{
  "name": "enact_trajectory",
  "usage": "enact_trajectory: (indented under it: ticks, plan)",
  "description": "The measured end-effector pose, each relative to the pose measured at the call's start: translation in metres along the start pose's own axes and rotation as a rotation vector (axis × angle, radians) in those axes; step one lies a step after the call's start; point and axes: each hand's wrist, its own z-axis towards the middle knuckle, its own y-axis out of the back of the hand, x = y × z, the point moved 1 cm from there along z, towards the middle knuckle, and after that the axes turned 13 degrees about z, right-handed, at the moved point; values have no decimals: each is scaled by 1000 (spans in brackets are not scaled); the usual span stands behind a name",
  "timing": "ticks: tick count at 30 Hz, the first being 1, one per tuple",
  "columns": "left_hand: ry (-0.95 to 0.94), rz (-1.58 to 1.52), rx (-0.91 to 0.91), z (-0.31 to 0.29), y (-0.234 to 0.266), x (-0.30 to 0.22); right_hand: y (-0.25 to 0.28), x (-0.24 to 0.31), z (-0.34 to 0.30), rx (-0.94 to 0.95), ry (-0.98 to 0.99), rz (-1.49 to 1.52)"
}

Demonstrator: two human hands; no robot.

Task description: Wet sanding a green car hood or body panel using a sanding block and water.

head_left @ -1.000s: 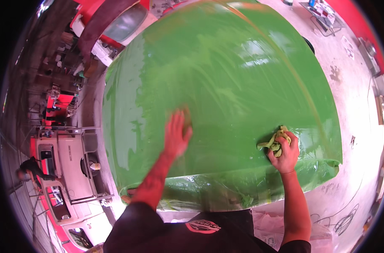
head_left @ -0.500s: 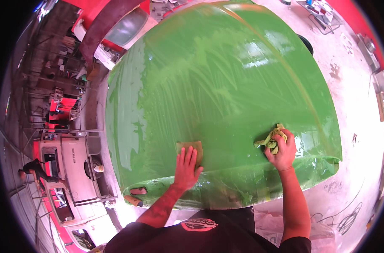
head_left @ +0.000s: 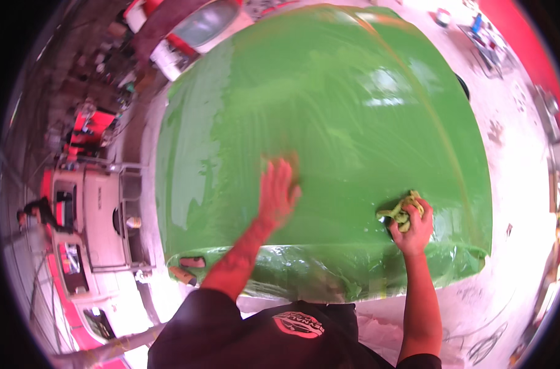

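Note:
A large green car hood (head_left: 353, 178), wet and streaked with a paler film, spreads out in front of me. My left hand (head_left: 277, 187) lies flat with its fingers stretched out, pressing a brown sheet that looks like sandpaper (head_left: 286, 157) on the middle of the hood. Hand and sheet are blurred by motion, and the palm covers much of the sheet. Farther right, my right hand (head_left: 413, 229) is closed round a crumpled yellow-green cloth (head_left: 403, 212), which rests on the hood close to its near edge.
On the hood's near left corner lie a small pinkish block (head_left: 192, 262) and a brown rounded piece (head_left: 182, 275). A light-coloured vehicle (head_left: 101, 215) stands at the left, with a person (head_left: 43, 213) beyond it. A cluttered stand (head_left: 486, 46) is at the far right.
My left hand has slid away from me over the hood with the brown sheet. My right hand stays at about the same place on the hood with the cloth. The view has shifted slightly.

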Motion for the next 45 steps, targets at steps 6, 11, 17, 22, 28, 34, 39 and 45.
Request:
enact_trajectory:
  ticks: [6,11,17,22,28,34,39,45]
  plan:
    - [-90,27,354,-74,49,-30,4,1,-1,2,30,22]
    - [167,-5,148,73,13,33,-7,3,-2,82,70,50]
    - [202,-31,77,27,5,-52,-2,-14,-4,42,73,32]
    - [180,-63,191,-111,53,-69,1,-13,-2,91,121,22]
    - [782,109,209,-150,42,28,-4,-18,-2,112,117,2]
    - [259,-176,183,-135,52,-148,-2,-27,-1,110,129,-34]
    - [465,-69,279,-164,67,-63,-1,-31,2,115,139,-35]
    - [764,42,417,-181,78,-9,-2,-19,-1,101,288,-178]
